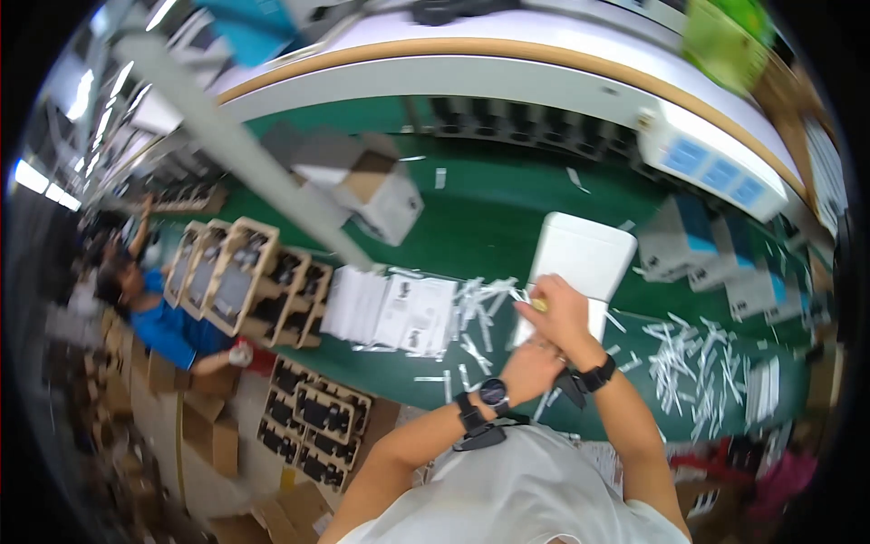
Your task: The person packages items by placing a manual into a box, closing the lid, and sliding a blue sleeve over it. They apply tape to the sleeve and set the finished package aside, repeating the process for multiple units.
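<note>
A white box (587,254) with its flat lid folded back lies on the green bench in front of me. My right hand (562,314) is closed over the box's near part, with a small yellow thing (539,305) at its fingers; blur hides its kind. Just nearer to me, my left hand (532,370) is curled against the box's near side. What its fingers grip, if anything, is hidden. Loose white paper strips (482,313) lie left of my hands, and another heap of strips (693,367) is spread to the right.
Printed leaflets (415,313) in stacks and brown trays of parts (240,276) are to the left, where a co-worker in blue (163,317) stands. An open carton (385,195) sits behind a slanting grey post (245,154). Grey-and-blue boxes (675,238) line the right; a shelf (507,68) overhangs the back.
</note>
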The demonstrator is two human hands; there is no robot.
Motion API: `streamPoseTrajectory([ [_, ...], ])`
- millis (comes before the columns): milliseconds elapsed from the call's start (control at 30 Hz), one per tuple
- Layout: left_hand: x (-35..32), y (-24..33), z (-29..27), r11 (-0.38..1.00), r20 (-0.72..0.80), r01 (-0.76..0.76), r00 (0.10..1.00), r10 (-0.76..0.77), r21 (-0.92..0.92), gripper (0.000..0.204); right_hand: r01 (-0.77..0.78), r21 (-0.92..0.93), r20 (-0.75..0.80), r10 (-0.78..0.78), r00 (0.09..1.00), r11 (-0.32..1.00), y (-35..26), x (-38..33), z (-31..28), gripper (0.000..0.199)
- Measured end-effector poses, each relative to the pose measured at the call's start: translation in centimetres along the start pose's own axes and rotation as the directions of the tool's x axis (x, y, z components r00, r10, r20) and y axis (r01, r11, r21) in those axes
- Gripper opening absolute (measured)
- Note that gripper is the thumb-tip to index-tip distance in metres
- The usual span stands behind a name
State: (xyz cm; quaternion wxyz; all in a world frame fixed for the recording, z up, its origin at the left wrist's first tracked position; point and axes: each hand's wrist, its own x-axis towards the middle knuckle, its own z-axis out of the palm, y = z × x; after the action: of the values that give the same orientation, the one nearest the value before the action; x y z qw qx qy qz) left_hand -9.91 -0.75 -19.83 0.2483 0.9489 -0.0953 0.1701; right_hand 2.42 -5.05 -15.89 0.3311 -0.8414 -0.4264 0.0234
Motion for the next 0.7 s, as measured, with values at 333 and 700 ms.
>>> streamPoseTrajectory([
  [333, -0.7, -0.6, 1.3, 0.994, -0.109, -0.079, 0.99, 0.087, 0.072, 0.057, -0.037, 0.9, -0.231, 0.549, 0.803, 0.434, 11.4, -1.3, -11.9, 0.031],
  [700, 0.8, -1.8, -3.9, 0.855, 0.026, 0.127, 0.991, -0.132, -0.503, 0.047, 0.003, 0.302, 0.44, -0.142, 0.887, 0.953, 0.3, 0.0, -10.4, 0.017],
])
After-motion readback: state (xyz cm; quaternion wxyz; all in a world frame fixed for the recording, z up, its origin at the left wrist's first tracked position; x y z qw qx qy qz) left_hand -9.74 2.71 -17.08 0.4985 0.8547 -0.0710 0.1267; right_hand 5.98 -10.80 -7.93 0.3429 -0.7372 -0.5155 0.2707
